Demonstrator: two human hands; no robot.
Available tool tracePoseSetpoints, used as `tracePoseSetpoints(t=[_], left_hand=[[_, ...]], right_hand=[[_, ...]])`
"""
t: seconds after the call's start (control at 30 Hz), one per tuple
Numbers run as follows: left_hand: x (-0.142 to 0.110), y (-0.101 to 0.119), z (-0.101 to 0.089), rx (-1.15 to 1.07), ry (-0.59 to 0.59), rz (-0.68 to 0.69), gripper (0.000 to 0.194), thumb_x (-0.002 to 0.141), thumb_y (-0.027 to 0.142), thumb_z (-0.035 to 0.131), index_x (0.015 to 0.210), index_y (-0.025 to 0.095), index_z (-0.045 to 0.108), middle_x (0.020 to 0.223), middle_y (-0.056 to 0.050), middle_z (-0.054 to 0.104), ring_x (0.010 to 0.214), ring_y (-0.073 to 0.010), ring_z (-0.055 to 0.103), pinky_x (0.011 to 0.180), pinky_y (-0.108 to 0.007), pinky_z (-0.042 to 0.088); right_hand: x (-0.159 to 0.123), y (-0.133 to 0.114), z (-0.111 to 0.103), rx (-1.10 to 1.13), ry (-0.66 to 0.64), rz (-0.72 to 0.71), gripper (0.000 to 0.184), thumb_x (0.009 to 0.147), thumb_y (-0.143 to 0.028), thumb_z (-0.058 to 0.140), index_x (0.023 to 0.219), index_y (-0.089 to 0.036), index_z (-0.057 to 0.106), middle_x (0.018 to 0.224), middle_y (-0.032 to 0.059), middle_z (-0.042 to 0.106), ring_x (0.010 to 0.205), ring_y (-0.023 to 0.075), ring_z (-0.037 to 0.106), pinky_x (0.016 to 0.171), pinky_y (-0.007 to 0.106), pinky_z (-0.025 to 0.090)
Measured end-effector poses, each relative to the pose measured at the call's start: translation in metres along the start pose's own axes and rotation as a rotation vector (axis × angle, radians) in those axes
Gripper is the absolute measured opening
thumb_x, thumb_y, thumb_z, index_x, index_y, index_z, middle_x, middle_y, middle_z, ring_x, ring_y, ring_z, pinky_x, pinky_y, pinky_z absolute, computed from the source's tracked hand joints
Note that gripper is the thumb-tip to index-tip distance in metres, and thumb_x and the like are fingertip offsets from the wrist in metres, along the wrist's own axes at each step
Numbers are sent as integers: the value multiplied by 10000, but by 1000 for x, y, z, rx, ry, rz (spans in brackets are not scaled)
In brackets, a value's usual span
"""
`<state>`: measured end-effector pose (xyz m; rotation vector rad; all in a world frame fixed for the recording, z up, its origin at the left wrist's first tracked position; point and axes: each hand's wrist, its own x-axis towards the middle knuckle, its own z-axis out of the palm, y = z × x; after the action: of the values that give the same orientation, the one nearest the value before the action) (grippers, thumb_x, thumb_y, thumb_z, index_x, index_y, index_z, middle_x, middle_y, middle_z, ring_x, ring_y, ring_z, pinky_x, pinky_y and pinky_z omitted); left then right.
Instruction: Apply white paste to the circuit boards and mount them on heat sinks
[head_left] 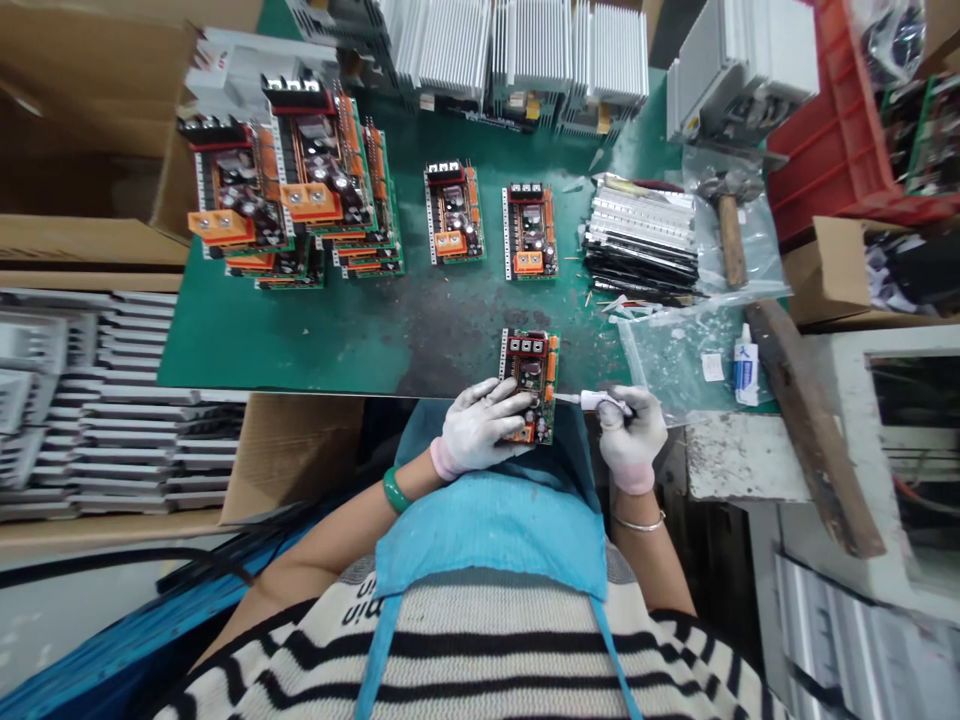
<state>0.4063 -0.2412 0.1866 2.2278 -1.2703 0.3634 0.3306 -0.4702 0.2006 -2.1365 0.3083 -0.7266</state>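
Head view, the only one supplied. My left hand (pixel 484 425), in a white glove, lies over the lower half of a circuit board (pixel 529 368). Its fingers are extended across the component side; I cannot tell whether the thumb clamps the board from beneath. The board is therefore directly under my left hand and to the left of my right hand (pixel 634 435), its upper end showing beyond my fingers. It straddles the near edge of the green worktop (pixel 337 345).

My right hand, likewise gloved, is closed around a white applicator (pixel 592 401). The thin nozzle points left, its tip at the board's right edge; contact cannot be confirmed.

Straight ahead of my left hand, well apart from it, two similar boards (pixel 453 212) lie side by side. Further off, ahead and to its left, stand stacked boards (pixel 315 150) with orange terminal blocks. Ahead of my right hand lies a pile of strips (pixel 641 240), silver and black, with a hammer (pixel 731 235) beyond its right side. To the right of my right hand, a white bottle (pixel 745 370) with a blue label lies on a clear plastic bag (pixel 667 360). Finned heat sinks (pixel 529 45) line the far side.
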Motion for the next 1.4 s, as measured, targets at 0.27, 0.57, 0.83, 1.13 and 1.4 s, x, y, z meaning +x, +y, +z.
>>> tracePoseSetpoints(t=[0.27, 0.57, 0.83, 1.13, 1.4], left_hand=[[-1, 0, -2, -37, -93, -33, 253, 849, 516, 649, 897, 286, 740, 1124, 3, 734, 1191, -225, 616, 1046, -379, 448], [0, 2, -3, -49, -143, -60, 263, 849, 518, 647, 904, 276, 737, 1140, -2, 729, 1194, -236, 615, 1056, -395, 449], [32, -7, -30, -62, 12, -20, 244, 822, 462, 709, 897, 231, 690, 1164, -40, 719, 1239, -244, 584, 1088, -419, 441], [156, -85, -40, -77, 47, -176, 411, 721, 230, 788, 1079, 172, 597, 1309, -79, 630, 1316, -275, 515, 1120, -426, 435], [166, -104, -33, 58, -44, -325, 677, 671, 355, 842, 1249, 148, 557, 1378, -129, 567, 1326, -340, 484, 1161, -505, 337]], right_hand=[[-1, -7, -5, -68, -15, -67, 135, 862, -363, 658, 897, -238, 622, 768, -21, 653, 643, 138, 630, 603, 269, 489], [-3, -16, -13, -115, -127, -470, 213, 834, -165, 671, 986, -288, 587, 860, -8, 722, 718, 142, 691, 642, 267, 545], [6, -22, -10, 259, 342, 302, 204, 847, -384, 647, 944, -215, 586, 794, -13, 637, 646, 131, 629, 600, 279, 523], [45, -24, 22, 714, 264, 531, 372, 761, -464, 731, 979, -207, 575, 756, -57, 613, 542, 76, 552, 509, 218, 476], [44, -23, 23, 737, 255, 544, 398, 754, -478, 741, 998, -201, 592, 778, -43, 637, 573, 82, 581, 519, 220, 491]])
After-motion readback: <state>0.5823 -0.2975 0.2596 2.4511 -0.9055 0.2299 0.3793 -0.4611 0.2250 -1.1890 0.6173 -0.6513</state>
